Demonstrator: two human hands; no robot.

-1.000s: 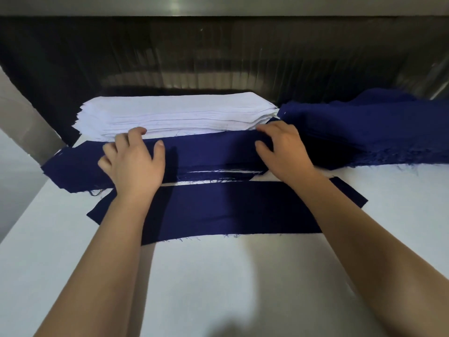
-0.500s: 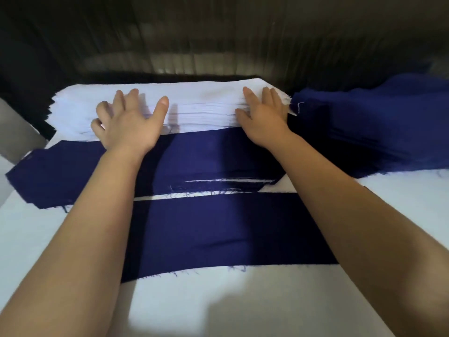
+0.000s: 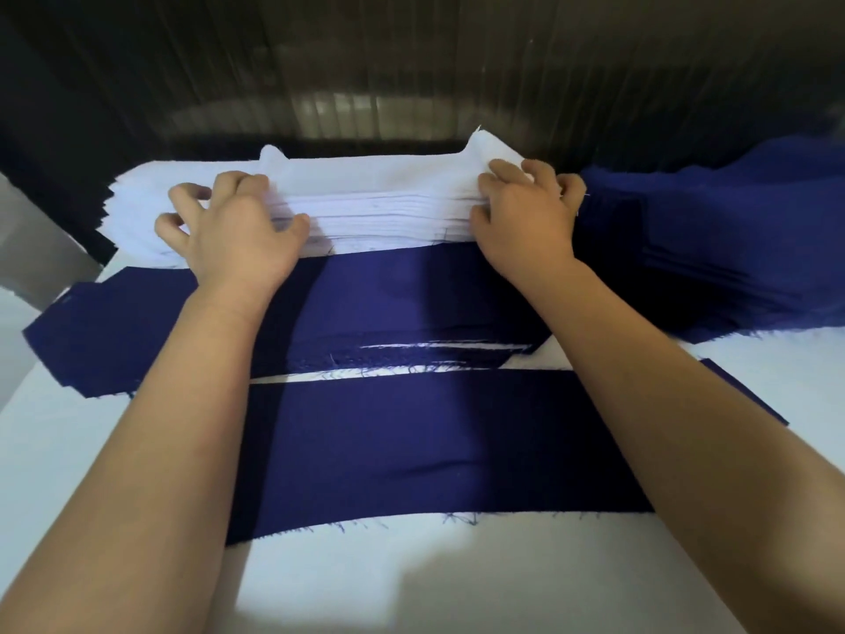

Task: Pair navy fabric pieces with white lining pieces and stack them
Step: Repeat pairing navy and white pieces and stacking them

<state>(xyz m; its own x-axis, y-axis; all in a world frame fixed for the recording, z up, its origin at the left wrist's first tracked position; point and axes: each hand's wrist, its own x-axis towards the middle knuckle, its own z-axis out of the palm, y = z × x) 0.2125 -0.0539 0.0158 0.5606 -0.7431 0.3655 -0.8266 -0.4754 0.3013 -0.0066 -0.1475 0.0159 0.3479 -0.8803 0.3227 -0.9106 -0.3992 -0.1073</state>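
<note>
White table (image 3: 457, 578), flat, matte. Four fabric lots lie directly on it. Near: single navy strip (image 3: 434, 441) laid left to right, edges frayed. Just beyond it, with a thin gap of table showing: layered navy stack (image 3: 388, 304), white layers visible at its near edge. Far: white lining stack (image 3: 379, 217), touching the layered stack. Far right: navy pile (image 3: 713, 249), beside the white stack.
</note>
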